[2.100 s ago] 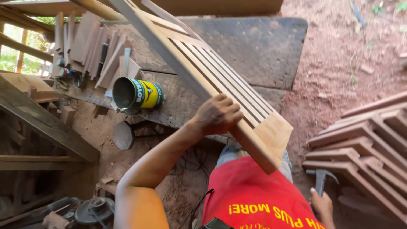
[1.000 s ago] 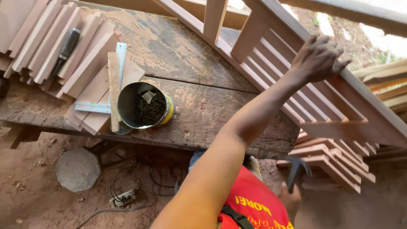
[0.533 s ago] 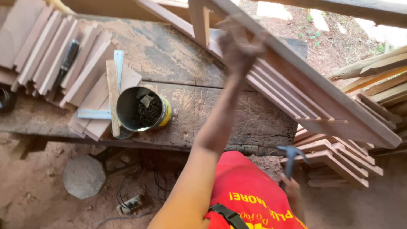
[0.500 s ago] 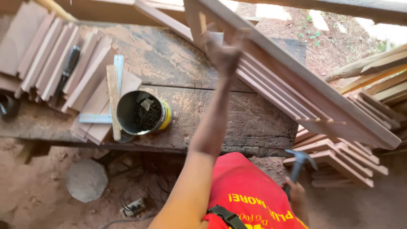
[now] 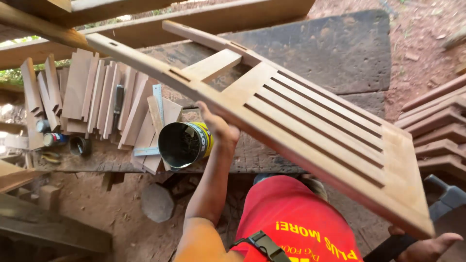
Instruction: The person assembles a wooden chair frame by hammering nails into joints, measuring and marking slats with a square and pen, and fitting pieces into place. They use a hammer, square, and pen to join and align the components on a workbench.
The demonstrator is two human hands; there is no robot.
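Observation:
A slatted wooden frame (image 5: 310, 121), like a chair back with two long rails, is held tilted over the workbench and across my lap. My left hand (image 5: 219, 127) grips its lower rail from underneath, just above a yellow tin can (image 5: 185, 144). At the bottom right corner my right hand (image 5: 427, 245) is closed on the dark handle of a hammer (image 5: 444, 196), whose head shows just past the frame's wide end. The frame hides part of both.
A dark plank workbench (image 5: 320, 48) carries a fan of cut wooden slats (image 5: 92, 94), a steel square (image 5: 158, 104) and small cans (image 5: 53, 139). Stacked curved wooden parts (image 5: 437, 128) lie at right. A round lid (image 5: 158, 203) rests on the red dirt floor.
The frame has swung down and now lies lower across the view. My left hand has come down with it, close to the can. The hammer stays in my right hand.

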